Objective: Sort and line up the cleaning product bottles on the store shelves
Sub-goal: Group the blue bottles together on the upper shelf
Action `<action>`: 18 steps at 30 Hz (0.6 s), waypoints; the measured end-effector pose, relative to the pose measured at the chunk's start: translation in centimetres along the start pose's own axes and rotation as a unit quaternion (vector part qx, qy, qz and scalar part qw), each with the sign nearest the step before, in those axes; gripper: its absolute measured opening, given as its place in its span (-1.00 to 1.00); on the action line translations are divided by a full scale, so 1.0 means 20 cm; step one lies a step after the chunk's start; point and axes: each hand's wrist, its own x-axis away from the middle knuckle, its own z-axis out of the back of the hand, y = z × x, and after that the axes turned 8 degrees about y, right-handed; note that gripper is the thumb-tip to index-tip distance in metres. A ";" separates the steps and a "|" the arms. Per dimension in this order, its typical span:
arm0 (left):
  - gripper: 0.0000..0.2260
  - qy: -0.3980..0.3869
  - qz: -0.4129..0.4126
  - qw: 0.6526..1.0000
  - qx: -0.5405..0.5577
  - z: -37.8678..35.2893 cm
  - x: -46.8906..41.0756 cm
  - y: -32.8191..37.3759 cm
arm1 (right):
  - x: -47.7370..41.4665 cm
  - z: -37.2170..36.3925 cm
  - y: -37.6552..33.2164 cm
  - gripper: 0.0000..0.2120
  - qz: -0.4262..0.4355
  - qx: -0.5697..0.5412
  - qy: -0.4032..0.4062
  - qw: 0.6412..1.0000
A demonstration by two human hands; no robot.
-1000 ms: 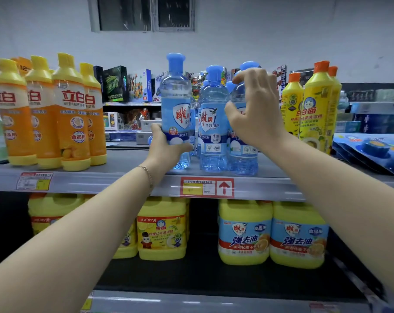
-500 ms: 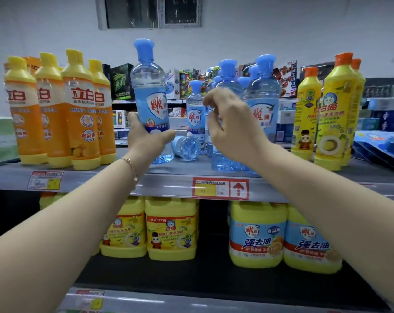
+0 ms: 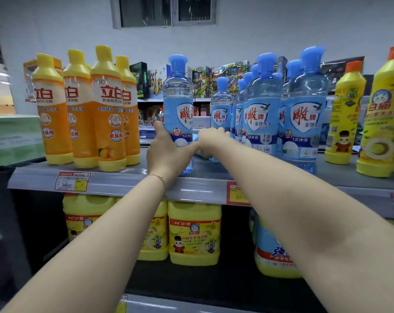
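Observation:
A clear blue dish-soap bottle (image 3: 178,102) with a blue cap stands upright on the grey top shelf (image 3: 123,180). My left hand (image 3: 166,152) is wrapped around its lower part. Just right of it, my right hand (image 3: 211,140) is curled over a fallen blue bottle (image 3: 206,156) lying on the shelf, mostly hidden under the hand. More blue bottles (image 3: 263,114) stand in a cluster to the right, the frontmost (image 3: 304,116) near the shelf edge. Orange-and-yellow bottles (image 3: 108,114) stand grouped at the left.
Yellow bottles with orange caps (image 3: 382,114) stand at the far right of the top shelf. Yellow jugs (image 3: 193,233) and a blue-labelled jug (image 3: 272,251) sit on the lower shelf. A green box (image 3: 13,136) lies at far left. Toy boxes line shelves behind.
My left hand has lowered the lifted blue bottle onto the shelf. My right hand has left the standing bottles and moved down-left onto the fallen bottle. The view has moved closer.

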 end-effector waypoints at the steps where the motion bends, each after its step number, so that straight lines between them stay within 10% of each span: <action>1: -0.44 -0.002 -0.001 1.000 -0.003 0.00 0.00 0.00 | -0.01 0.00 0.00 -0.63 -0.001 0.013 -0.010 1.000; 10: -0.43 -0.012 0.010 1.000 -0.003 0.02 0.01 0.00 | 0.02 0.18 -0.01 -0.46 0.005 -0.009 -0.194 0.981; 18: -0.49 -0.014 0.033 0.999 0.017 0.03 0.01 0.01 | 0.01 0.07 0.01 -0.83 -0.117 -0.283 -0.015 0.952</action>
